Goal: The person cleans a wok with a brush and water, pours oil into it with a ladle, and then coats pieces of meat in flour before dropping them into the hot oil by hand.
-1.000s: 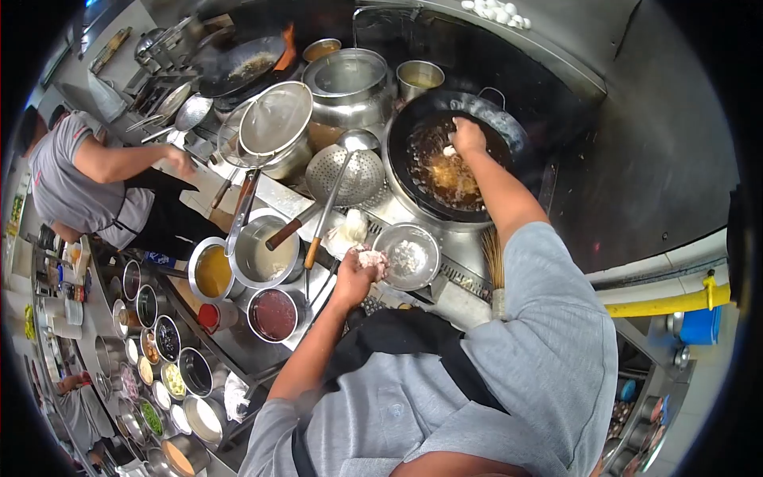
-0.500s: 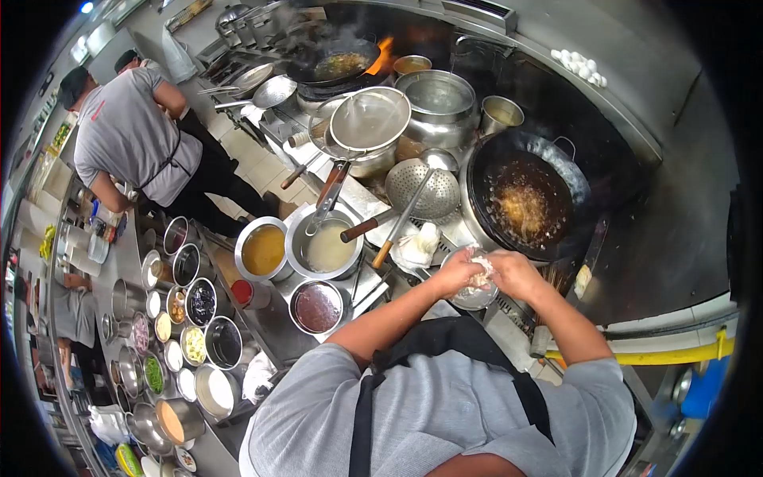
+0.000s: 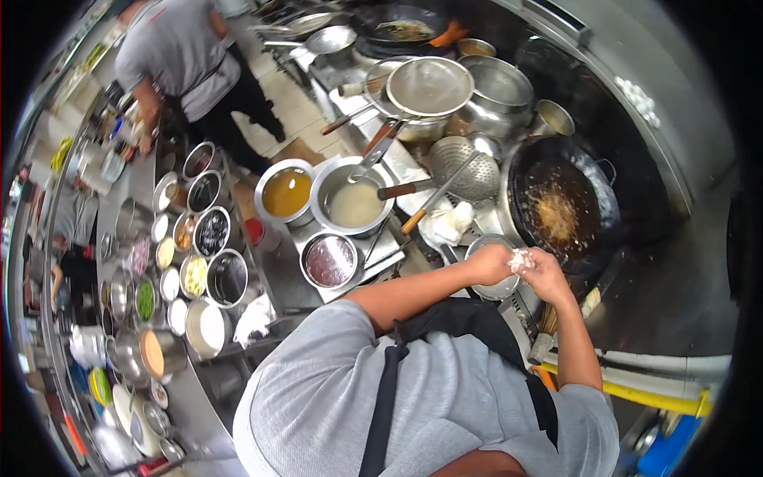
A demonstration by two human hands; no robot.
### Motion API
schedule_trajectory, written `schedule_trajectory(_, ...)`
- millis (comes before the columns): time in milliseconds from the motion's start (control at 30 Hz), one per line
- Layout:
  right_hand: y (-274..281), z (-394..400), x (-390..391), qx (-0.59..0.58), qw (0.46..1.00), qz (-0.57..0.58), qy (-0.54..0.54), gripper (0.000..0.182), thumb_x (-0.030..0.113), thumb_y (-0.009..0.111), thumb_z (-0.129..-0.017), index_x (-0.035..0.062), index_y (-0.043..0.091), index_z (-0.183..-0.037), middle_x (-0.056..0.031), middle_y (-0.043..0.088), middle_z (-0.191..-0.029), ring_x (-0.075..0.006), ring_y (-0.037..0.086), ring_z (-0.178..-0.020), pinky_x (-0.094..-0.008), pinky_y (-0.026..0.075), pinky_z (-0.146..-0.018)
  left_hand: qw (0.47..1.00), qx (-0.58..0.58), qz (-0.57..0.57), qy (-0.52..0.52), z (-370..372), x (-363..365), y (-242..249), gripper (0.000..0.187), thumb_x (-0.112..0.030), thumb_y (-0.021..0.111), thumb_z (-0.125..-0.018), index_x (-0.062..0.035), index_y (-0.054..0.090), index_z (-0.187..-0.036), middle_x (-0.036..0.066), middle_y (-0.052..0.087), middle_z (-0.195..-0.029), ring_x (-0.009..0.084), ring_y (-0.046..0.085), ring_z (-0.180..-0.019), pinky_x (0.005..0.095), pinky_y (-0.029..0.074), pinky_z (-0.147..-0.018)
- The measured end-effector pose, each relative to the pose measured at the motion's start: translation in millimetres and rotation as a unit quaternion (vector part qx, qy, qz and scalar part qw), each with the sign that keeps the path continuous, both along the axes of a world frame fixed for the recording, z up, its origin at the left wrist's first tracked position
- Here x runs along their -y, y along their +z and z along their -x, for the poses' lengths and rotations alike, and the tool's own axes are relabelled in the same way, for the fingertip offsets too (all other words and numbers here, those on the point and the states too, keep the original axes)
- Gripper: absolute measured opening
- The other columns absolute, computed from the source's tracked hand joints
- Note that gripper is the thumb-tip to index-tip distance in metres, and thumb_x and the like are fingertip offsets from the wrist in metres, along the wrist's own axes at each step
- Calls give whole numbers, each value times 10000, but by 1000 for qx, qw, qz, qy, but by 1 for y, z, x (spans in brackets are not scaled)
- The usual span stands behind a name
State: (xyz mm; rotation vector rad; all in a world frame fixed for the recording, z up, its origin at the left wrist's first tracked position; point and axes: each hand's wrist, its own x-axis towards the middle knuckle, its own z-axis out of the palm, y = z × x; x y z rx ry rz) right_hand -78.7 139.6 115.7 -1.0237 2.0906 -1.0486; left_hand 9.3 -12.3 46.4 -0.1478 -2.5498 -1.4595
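My left hand (image 3: 490, 265) and my right hand (image 3: 545, 277) meet over a metal bowl (image 3: 497, 289), beside the wok's near edge. Pale, coated bits of food (image 3: 520, 260) show between my fingers, mostly at my right fingertips. My left hand is closed, its fingers turned toward the same bits. In front of my hands, the dark wok (image 3: 610, 208) holds bubbling brown oil (image 3: 556, 216) with small pale pieces floating in it. A crumpled white cloth (image 3: 447, 226) lies left of the bowl.
A perforated skimmer (image 3: 463, 168) and a ladle (image 3: 429, 208) rest left of the wok. Pots of yellow liquid (image 3: 288, 193), pale liquid (image 3: 354, 205) and dark red sauce (image 3: 329, 261) stand further left. A co-worker (image 3: 179, 60) stands at the ingredient counter; flame (image 3: 451, 33) rises at the far wok.
My view has shifted, so the scene sits differently in the frame. My hands have drawn slightly apart, with the pale bits now mostly at the right fingertips.
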Motion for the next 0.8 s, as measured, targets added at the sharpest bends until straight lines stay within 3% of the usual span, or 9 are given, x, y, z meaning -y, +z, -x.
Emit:
schedule_trajectory(33, 2, -2, 1, -2, 1000, -2, -5, 219, 26, 616, -750, -33, 627, -961, -97, 637, -869, -157, 592, -803, -291, 466, -745, 999, 49, 3, 11, -4, 0, 5, 255, -261, 576, -823, -11, 620, -803, 234, 609, -787, 420, 582, -768, 470, 457, -685)
schedule_trajectory(300, 32, 12, -1, -64, 996, 51, 18, 166, 9, 546, -793, -30, 653, -914, -61, 629, -808, -121, 569, -712, -261, 446, -653, 999, 41, -25, 24, 1, -2, 9, 224, -217, 498, -883, -9, 575, -912, 230, 600, -823, 406, 573, -811, 456, 443, -720)
schedule_trajectory(433, 43, 19, -5, -29, 998, 12, -48, 152, 24, 551, -826, -38, 653, -920, -36, 651, -835, -83, 559, -742, -242, 443, -677, 995, -19, -92, -11, 1, 3, 19, 231, -224, 489, -896, -3, 556, -891, 200, 584, -809, 366, 556, -787, 409, 439, -710)
schedule_trajectory(600, 21, 64, -30, 0, 960, 131, -249, 187, 27, 547, -857, 9, 639, -1018, -7, 635, -859, -68, 536, -698, -222, 422, -599, 990, -94, -104, -5, -8, 1, 0, 190, -166, 464, -904, -7, 558, -946, 173, 586, -862, 304, 577, -823, 404, 447, -755)
schedule_trajectory(667, 26, 70, -46, 75, 934, 195, -290, 212, 42, 511, -879, 19, 594, -1073, -17, 622, -878, -93, 542, -681, -253, 434, -555, 996, 15, -84, -9, 1, 1, -30, 233, -174, 446, -917, -15, 522, -1069, 180, 583, -993, 297, 562, -926, 383, 436, -821)
schedule_trajectory(700, 28, 71, -53, 166, 919, 244, -261, 210, 64, 494, -893, 24, 576, -1083, -27, 620, -882, -109, 546, -668, -262, 437, -533, 996, 39, -82, -6, -8, 1, -6, 243, -185, 453, -919, -14, 515, -1081, 178, 577, -991, 268, 556, -942, 366, 430, -844)
schedule_trajectory(733, 29, 70, -56, 251, 893, 297, -226, 210, 85, 477, -907, 30, 558, -1093, -38, 618, -887, -125, 550, -655, -270, 440, -510, 990, 59, -126, 33, -12, -2, 15, 322, -265, 496, -883, 14, 542, -1036, 247, 584, -990, 394, 544, -963, 421, 430, -830)
schedule_trajectory(767, 29, 67, -55, 295, 882, 304, -207, 202, 103, 464, -918, 29, 560, -1080, -49, 622, -890, -135, 567, -672, -271, 449, -512, 985, 59, -146, 73, -5, -4, 2, 326, -263, 542, -863, 13, 548, -1036, 205, 606, -965, 324, 575, -930, 384, 436, -828)
schedule_trajectory(800, 27, 62, -51, 340, 869, 311, -183, 200, 120, 452, -928, 28, 562, -1067, -60, 626, -894, -146, 583, -689, -271, 458, -513, 963, 37, -264, 51, 3, -5, -14, 284, -237, 582, -856, -5, 559, -1017, 126, 617, -922, 229, 577, -893, 342, 439, -805)
